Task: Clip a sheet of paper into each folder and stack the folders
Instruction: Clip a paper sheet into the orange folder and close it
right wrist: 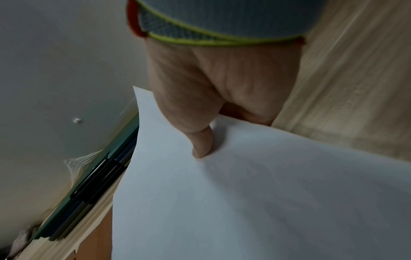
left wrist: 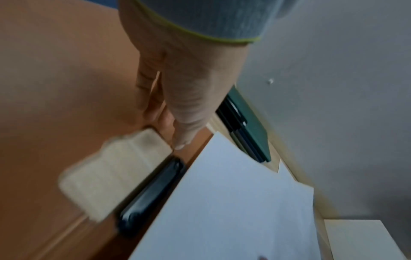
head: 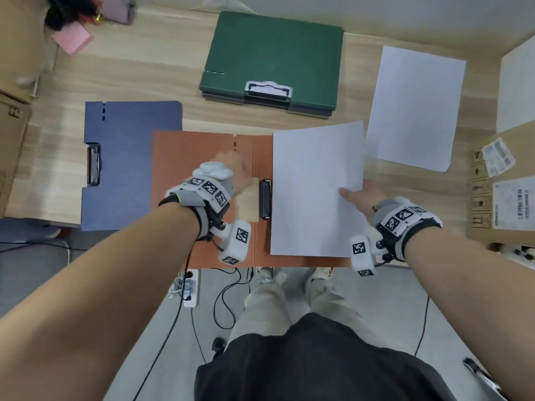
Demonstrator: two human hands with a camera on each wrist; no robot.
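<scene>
An orange folder lies open at the table's front edge, with a black clip at its middle. My right hand pinches a white sheet of paper by its right edge, thumb on top. The sheet hangs over the folder's right half, its left edge next to the clip. My left hand hovers over the folder's left half, blurred. Its fingers reach straight toward the clip's far end and hold nothing. Whether they touch the folder I cannot tell.
A closed blue folder with a metal clip lies at the left. A stack of folders with a green one on top sits at the back. Loose white sheets lie at the right, beside cardboard boxes.
</scene>
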